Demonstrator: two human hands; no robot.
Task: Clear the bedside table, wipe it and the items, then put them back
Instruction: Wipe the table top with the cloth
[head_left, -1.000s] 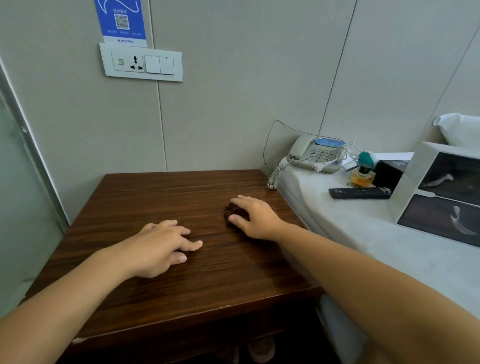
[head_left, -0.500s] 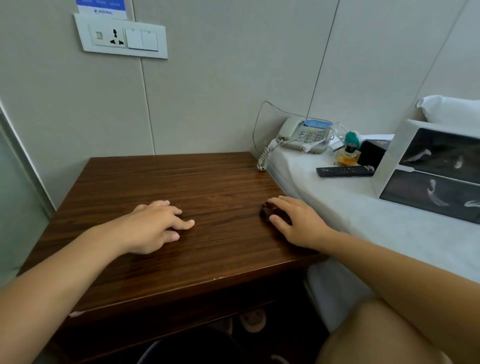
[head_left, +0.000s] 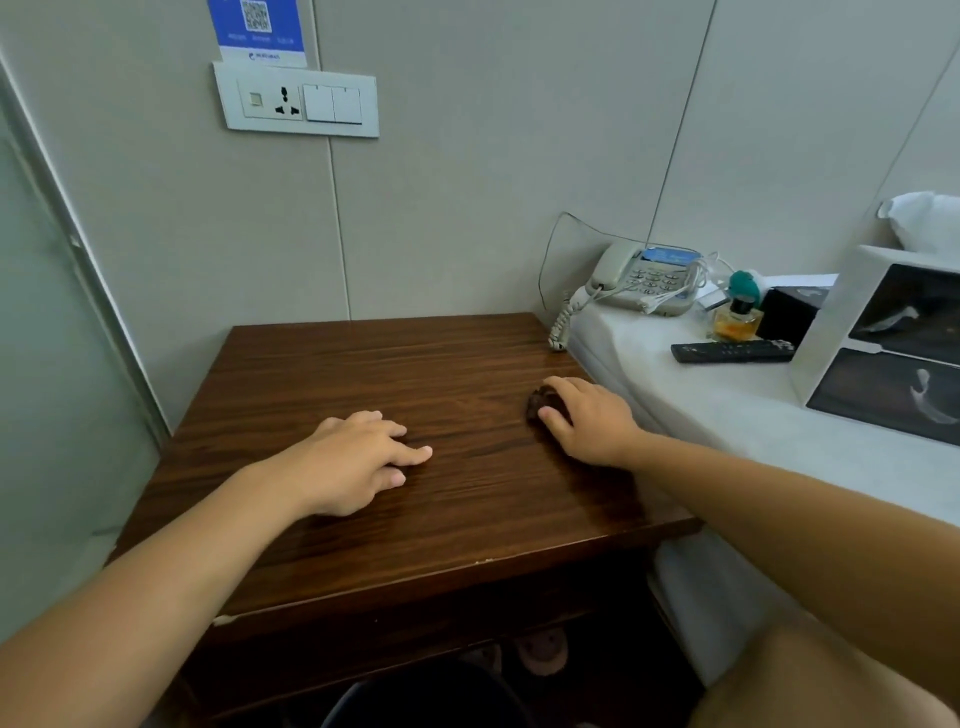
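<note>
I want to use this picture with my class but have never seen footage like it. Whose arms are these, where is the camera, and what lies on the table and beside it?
There is no machine here: a person wears a camera on the head, looking down at their own two arms. The left hand rests on the wooden bedside table, holding nothing. The right hand presses a small dark brown cloth on the table. On the white bed to the right lie a telephone, a perfume bottle, a remote control and a white box.
</note>
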